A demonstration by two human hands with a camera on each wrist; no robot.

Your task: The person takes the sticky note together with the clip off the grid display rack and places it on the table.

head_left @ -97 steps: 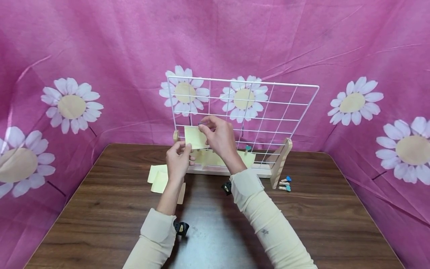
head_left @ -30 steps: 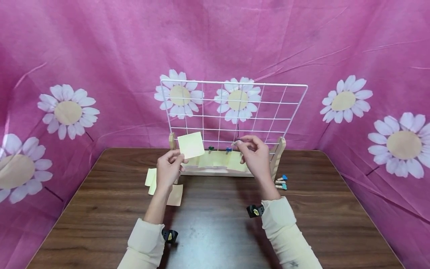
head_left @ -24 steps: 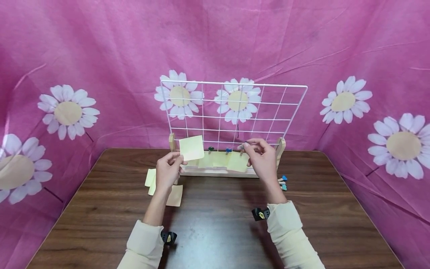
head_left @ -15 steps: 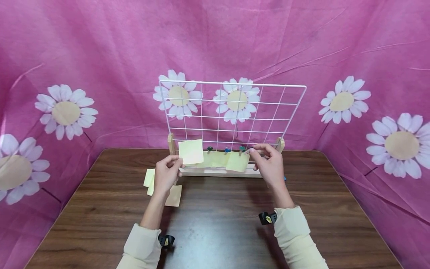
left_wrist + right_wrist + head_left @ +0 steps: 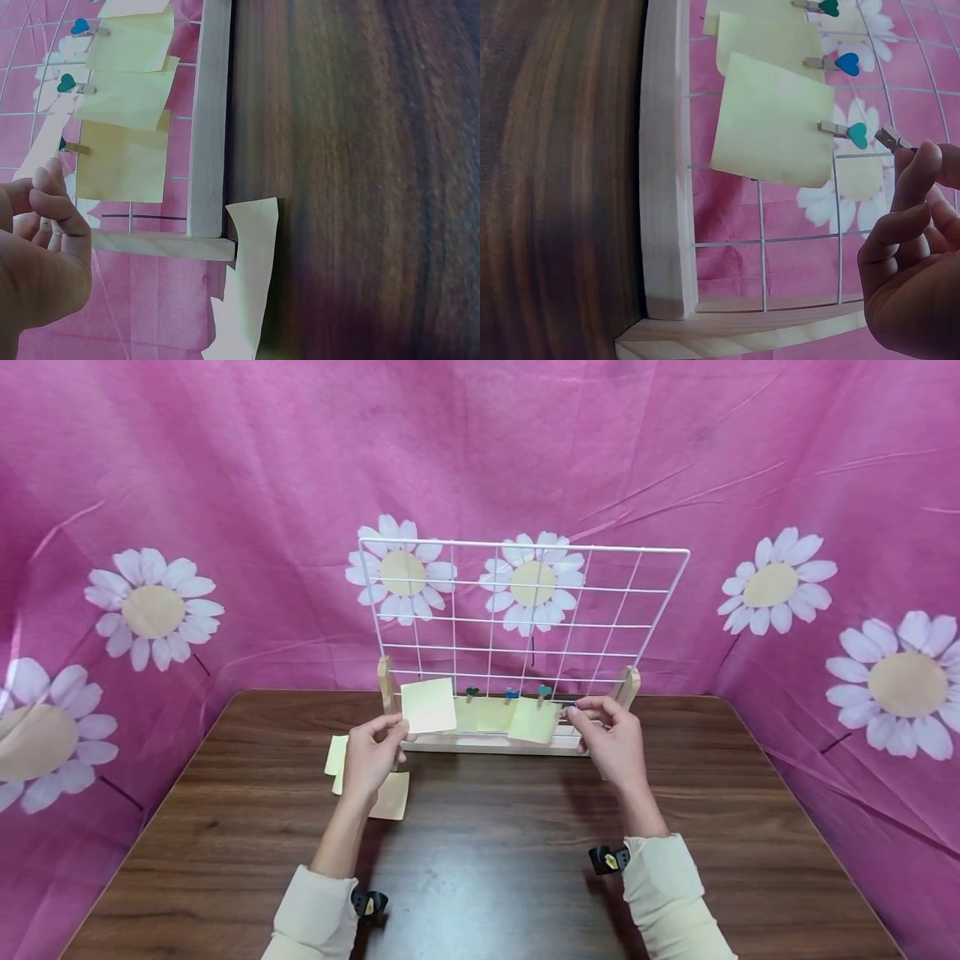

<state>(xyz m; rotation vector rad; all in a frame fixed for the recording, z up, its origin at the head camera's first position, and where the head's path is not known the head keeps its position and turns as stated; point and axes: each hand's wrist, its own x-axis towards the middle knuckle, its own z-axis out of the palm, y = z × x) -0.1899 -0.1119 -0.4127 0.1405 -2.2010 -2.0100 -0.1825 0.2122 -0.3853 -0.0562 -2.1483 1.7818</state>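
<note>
In the head view my left hand (image 5: 371,752) pinches a pale yellow sticky note (image 5: 428,706) by its lower left corner, in front of the left part of a white wire grid (image 5: 555,545). My right hand (image 5: 617,739) holds a small wooden clothespin (image 5: 889,139) between thumb and fingers; its dark blue end is mostly covered. Just left of that hand, a clipped sticky note (image 5: 772,120) hangs from the lower grid under a teal heart clothespin (image 5: 857,136). More notes hang in a row beside it, partly overlapping, with a blue heart clothespin (image 5: 847,64) among their clips.
Wooden side posts (image 5: 628,687) and a pale base bar (image 5: 487,743) support the grid on a dark wooden table (image 5: 480,877). Loose sticky notes (image 5: 390,796) lie at the left, partly behind my left hand. A pink daisy-printed cloth (image 5: 285,460) surrounds the table.
My right hand has left the held note and moved right and down with the clothespin. My left hand has lowered the note slightly. Loose clothespins at the right are now hidden behind my right hand.
</note>
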